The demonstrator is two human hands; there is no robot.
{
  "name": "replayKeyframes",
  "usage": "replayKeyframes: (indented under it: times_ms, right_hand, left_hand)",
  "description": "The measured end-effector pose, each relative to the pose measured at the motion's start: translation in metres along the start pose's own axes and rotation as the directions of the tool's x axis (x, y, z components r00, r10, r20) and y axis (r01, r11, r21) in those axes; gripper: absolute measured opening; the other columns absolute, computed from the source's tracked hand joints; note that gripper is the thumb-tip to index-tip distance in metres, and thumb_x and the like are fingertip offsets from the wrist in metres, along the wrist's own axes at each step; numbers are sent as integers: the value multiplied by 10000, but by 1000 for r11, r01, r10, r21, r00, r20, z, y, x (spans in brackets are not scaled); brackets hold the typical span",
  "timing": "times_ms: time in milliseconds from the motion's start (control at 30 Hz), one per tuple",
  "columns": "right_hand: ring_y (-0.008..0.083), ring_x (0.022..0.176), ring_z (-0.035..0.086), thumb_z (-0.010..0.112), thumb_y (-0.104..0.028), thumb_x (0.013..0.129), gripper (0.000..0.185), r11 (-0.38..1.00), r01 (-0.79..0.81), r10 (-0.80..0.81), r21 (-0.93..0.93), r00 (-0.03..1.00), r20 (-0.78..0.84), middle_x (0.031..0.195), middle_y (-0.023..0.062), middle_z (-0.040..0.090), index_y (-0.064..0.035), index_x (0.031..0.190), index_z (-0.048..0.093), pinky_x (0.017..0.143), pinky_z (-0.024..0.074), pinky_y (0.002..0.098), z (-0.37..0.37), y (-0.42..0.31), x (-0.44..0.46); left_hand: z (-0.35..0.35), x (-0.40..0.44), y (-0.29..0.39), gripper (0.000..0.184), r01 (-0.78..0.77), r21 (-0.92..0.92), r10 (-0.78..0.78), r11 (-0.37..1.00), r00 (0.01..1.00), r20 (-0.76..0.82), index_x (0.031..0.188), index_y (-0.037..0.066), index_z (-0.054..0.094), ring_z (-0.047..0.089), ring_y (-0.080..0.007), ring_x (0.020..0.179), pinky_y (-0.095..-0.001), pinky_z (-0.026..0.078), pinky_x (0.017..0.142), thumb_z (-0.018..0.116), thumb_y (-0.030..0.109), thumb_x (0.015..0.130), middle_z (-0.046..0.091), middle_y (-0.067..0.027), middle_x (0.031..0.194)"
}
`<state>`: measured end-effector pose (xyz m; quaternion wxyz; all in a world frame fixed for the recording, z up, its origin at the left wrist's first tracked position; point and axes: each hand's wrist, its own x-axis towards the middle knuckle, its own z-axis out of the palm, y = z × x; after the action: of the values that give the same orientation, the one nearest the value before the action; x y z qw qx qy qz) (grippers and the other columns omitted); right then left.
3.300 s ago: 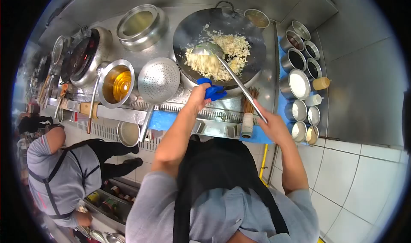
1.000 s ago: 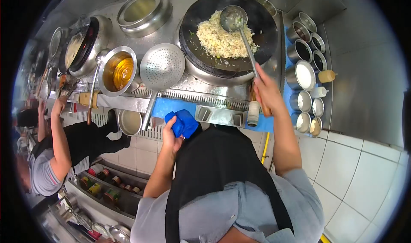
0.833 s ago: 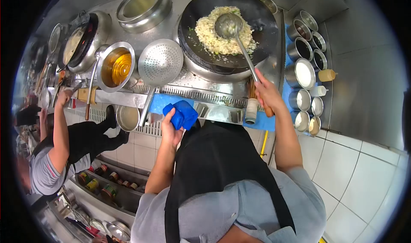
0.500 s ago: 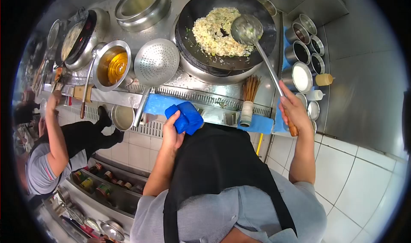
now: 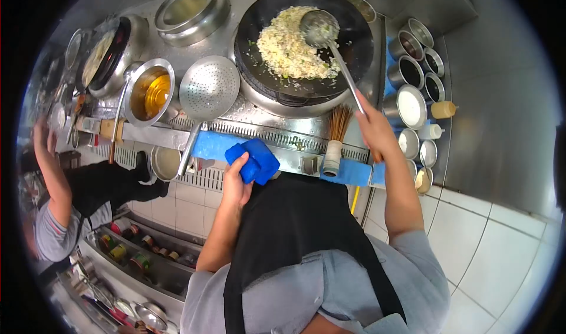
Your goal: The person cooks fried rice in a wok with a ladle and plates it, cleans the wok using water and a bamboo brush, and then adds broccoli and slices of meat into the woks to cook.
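Observation:
My right hand [image 5: 372, 128] is closed on the handle of a long metal ladle [image 5: 319, 29]. The ladle's bowl rests at the upper right side of a heap of fried rice [image 5: 289, 48] in a black wok [image 5: 358, 51]. Folded in my left hand [image 5: 237, 181] is a blue cloth [image 5: 253, 162], held in front of the stove edge, away from the wok. Part of the right hand's fingers is hidden behind the hand itself.
Left of the wok lie a perforated strainer [image 5: 209, 88], a pot of amber oil [image 5: 131, 98] and a lidless round pot [image 5: 194, 30]. A bamboo brush [image 5: 333, 151] stands at the front edge. Seasoning containers [image 5: 411, 106] line the right. A co-worker [image 5: 56, 187] is at far left.
My left hand has left the wok rim with the cloth and come down to the stove's front. The ladle swung right, then back over the rice. The co-worker's arms have moved.

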<state>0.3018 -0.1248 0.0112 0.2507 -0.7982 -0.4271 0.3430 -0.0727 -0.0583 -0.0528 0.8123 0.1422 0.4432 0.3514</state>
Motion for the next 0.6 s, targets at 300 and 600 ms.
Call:
replayKeyframes:
  times_ms: [300, 600]
  right_hand:
    - [171, 508, 558, 557, -190, 1011, 626, 992, 82, -86, -97, 996, -38, 674, 84, 582, -299, 1599, 374, 508, 484, 361, -3, 10, 50]
    - [178, 528, 585, 572, -79, 932, 748, 995, -84, 91, 56, 986, -143, 773, 129, 647, -222, 1622, 320, 504, 512, 367, 0, -7, 69]
  left_hand:
    - [-16, -11, -14, 381, -19, -34, 14, 999, 991, -136, 1279, 33, 578, 674, -230, 1056, -387, 547, 916, 676, 213, 957, 678, -98, 1139]
    - [-5, -9, -23, 409, -53, 39, 57, 998, 994, -90, 1299, 0, 566, 686, -240, 1048, -390, 556, 912, 671, 196, 955, 683, -114, 1151]
